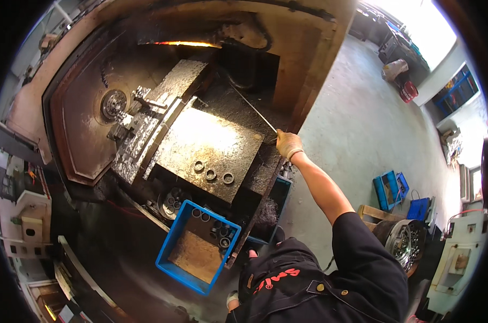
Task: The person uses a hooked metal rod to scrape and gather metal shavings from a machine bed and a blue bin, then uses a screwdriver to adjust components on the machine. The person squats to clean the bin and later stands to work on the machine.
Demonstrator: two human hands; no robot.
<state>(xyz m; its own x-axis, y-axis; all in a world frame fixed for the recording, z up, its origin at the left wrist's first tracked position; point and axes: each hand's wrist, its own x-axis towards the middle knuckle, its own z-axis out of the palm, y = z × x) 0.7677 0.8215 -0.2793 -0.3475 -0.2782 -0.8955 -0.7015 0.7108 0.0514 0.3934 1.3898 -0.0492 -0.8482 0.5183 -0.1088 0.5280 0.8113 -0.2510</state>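
My right hand (288,144), in a pale work glove, is stretched out over the right side of a lathe and closed around a long thin metal rod (253,109). The rod slants away to the far left, its far end down among dark metal chips (217,110) beside the bright metal cover (206,134). Three metal rings (211,174) sit on the near part of that cover. Low by my body, my gloved left hand (232,297) is partly hidden, and its fingers do not show clearly.
The lathe chuck (114,104) is at the left inside the machine. A blue bin (171,242) with several rings stands at the machine's front, beside a dish of rings (174,202). Another bin (276,204) holds shavings. A round container of metal parts (405,242) stands right.
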